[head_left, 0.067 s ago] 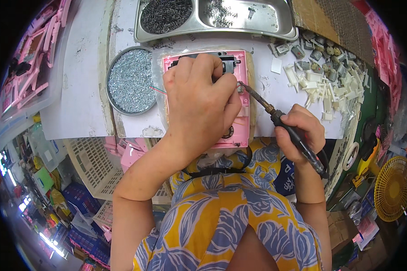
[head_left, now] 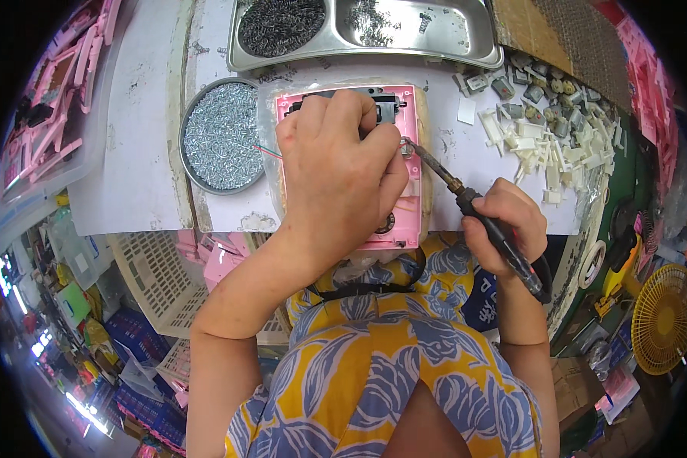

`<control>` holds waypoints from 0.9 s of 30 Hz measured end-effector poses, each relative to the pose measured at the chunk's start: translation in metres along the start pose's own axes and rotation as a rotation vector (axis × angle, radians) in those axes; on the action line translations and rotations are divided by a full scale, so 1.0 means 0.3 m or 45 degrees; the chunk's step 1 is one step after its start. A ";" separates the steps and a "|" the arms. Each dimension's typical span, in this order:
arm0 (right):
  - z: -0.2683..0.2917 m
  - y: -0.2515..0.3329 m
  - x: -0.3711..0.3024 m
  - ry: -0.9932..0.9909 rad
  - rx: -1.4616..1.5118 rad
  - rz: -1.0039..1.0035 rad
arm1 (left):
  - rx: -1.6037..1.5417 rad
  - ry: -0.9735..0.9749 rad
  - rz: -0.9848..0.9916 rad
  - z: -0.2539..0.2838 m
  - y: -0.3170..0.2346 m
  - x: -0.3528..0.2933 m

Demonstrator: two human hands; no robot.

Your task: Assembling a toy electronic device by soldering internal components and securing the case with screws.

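Note:
A pink plastic housing point(head_left: 409, 221) lies on the table in front of me, with a black mechanism point(head_left: 387, 111) fitted at its far end. My left hand point(head_left: 336, 168) reaches over the housing with fingers curled and pinched; whatever they grip is hidden beneath them. Thin red and green wires point(head_left: 268, 152) stick out to the left of that hand. In my right hand point(head_left: 509, 229) is a soldering iron point(head_left: 477, 202), held by its black handle. Its tip meets or nearly touches a small metal part point(head_left: 407, 150) by the housing's right side, close to my left fingertips.
A round tin of screws point(head_left: 221, 137) stands left of the housing. Beyond it sits a metal tray point(head_left: 454, 34) with dark springs. White plastic pieces and small motors point(head_left: 538, 126) are heaped at the right. A yellow fan point(head_left: 664, 319) is at far right, a cream plastic basket point(head_left: 156, 278) below the table edge.
Almost nothing differs. My right hand and the soldering iron's handle have shifted very slightly to the left; my left hand stays in place.

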State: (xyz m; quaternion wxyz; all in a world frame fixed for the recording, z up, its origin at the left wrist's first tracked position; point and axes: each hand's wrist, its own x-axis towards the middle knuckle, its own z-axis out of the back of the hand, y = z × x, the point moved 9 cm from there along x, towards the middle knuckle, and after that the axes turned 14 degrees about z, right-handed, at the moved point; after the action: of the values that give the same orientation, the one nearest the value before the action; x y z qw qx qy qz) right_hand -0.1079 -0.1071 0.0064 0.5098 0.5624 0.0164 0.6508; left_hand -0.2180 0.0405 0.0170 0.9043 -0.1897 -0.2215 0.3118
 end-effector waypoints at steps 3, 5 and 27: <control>0.025 0.017 -0.011 -0.036 -0.037 0.024 | 0.000 -0.006 -0.001 0.001 -0.003 0.000; 0.054 0.014 -0.037 -0.096 -0.015 -0.031 | 0.007 -0.014 -0.006 0.002 -0.004 -0.001; 0.153 0.005 -0.010 -0.259 -0.026 -0.106 | 0.073 0.428 -0.242 0.192 0.141 0.003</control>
State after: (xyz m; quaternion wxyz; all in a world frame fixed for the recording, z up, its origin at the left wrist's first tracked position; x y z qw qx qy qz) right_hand -0.0748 -0.1352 0.0220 0.5412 0.6191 -0.0186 0.5687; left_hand -0.2673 0.0840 0.0447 0.9590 -0.1916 -0.0752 0.1950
